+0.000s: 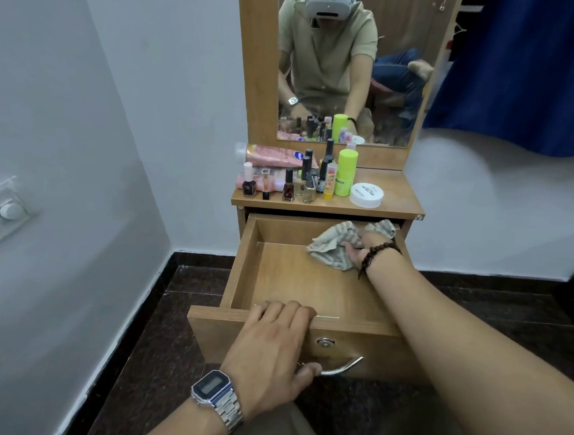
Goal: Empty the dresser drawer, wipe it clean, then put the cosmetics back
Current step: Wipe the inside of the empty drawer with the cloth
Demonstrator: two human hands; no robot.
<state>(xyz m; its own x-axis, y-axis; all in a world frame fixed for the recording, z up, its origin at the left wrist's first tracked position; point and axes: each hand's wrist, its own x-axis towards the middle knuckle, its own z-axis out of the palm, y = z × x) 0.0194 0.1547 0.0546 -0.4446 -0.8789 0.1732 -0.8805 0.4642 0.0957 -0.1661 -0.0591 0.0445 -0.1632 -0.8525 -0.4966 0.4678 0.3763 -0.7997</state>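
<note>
Fingers (285, 308) over drawer (240, 275) front, thumb below.

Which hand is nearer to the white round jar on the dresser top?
The right hand, on the cloth just below the white jar. The left hand grips the drawer front, much farther.

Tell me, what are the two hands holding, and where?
The right hand grips a striped cloth by its bunched middle, at the back right of the drawer. The left hand grips the drawer's front panel: fingers over the top edge, thumb below.
</note>
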